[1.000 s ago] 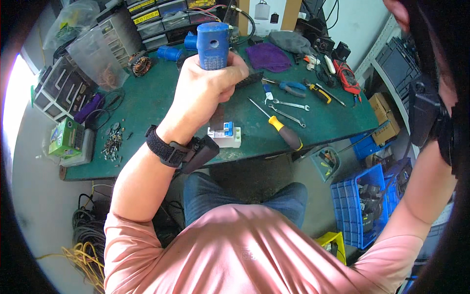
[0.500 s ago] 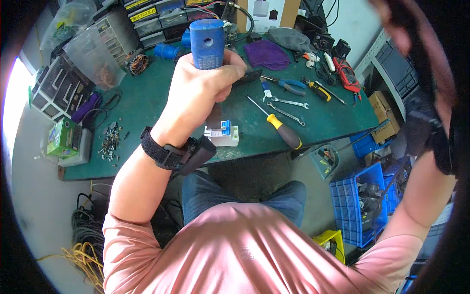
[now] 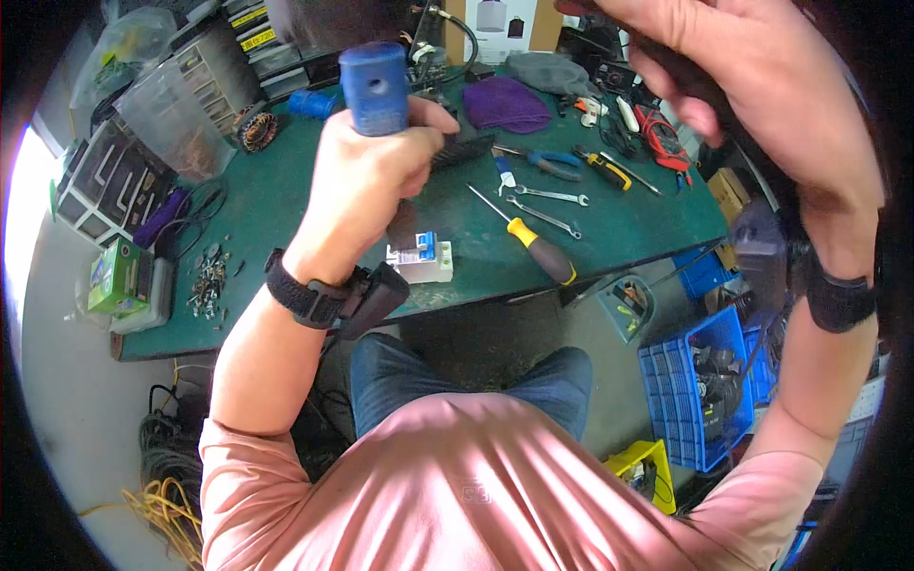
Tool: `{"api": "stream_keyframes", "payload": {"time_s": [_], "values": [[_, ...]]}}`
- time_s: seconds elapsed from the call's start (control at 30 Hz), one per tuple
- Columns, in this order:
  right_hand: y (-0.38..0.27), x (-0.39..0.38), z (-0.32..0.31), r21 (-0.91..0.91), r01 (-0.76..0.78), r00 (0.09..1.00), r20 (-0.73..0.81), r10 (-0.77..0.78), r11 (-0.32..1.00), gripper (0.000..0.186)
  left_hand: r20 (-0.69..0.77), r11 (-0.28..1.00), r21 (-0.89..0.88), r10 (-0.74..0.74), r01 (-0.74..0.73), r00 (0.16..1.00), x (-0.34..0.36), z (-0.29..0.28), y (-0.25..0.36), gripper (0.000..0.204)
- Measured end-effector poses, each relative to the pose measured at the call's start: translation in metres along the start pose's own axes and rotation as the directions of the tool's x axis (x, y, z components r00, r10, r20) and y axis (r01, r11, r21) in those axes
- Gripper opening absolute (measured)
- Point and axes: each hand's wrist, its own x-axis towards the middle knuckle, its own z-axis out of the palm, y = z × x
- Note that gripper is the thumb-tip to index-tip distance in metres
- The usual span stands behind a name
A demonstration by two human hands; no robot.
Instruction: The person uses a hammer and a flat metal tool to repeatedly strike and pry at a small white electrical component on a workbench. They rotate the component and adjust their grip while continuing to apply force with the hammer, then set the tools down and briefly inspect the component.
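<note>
My left hand [image 3: 376,162] is raised over the workbench and closed round a thick blue handle [image 3: 374,90] with a small hole in it. A dark, flat part [image 3: 465,150] juts out to the right beside its fingers; I cannot tell whether it belongs to the same tool. Below that wrist, near the bench's front edge, lies a white circuit breaker [image 3: 421,259] with a blue lever. My right hand [image 3: 752,95] is high at the upper right, blurred, its fingers curled about something dark that I cannot make out. Each wrist wears a black strap.
On the green bench [image 3: 314,247] lie a screwdriver [image 3: 541,250], two wrenches [image 3: 552,197], pliers [image 3: 552,164], a purple cloth [image 3: 506,105] and a red meter [image 3: 664,143]. Loose screws [image 3: 209,281] and a green box [image 3: 119,276] sit at left. Blue crates [image 3: 690,390] stand on the floor at right.
My right hand has swung into fuller view at the upper right. My left hand, still gripping the blue handle, has shifted slightly left and down in the picture. The view has moved a little.
</note>
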Motion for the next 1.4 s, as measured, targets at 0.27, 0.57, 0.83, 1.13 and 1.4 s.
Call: {"api": "stream_keyframes", "payload": {"time_s": [0.27, 0.57, 0.83, 1.13, 1.4], "values": [[-0.016, -0.013, -0.038, 0.010, 0.024, 0.992, -0.128, -0.022, 1.000, 0.029, -0.006, 1.000, 0.010, -0.007, 0.007, 1.000, 0.001, 0.006, 0.002, 0.015], [-0.012, -0.004, -0.023, 0.009, 0.017, 0.997, -0.074, -0.017, 1.000, 0.029, -0.009, 0.999, 0.036, 0.007, -0.006, 1.000, -0.004, -0.002, 0.001, 0.018], [-0.006, -0.002, -0.003, -0.009, -0.007, 1.000, -0.004, 0.007, 1.000, 0.029, -0.059, 0.999, 0.036, -0.005, 0.007, 0.998, -0.003, -0.004, 0.001, 0.018], [-0.024, -0.010, -0.031, -0.008, 0.006, 0.993, -0.117, -0.007, 1.000, 0.029, -0.005, 1.000, -0.010, -0.003, 0.003, 1.000, 0.000, 0.001, 0.001, 0.017], [-0.028, -0.008, -0.031, -0.024, -0.014, 0.996, -0.093, 0.012, 1.000, 0.029, 0.010, 0.999, -0.050, 0.008, -0.008, 1.000, -0.002, -0.001, 0.001, 0.016]]}}
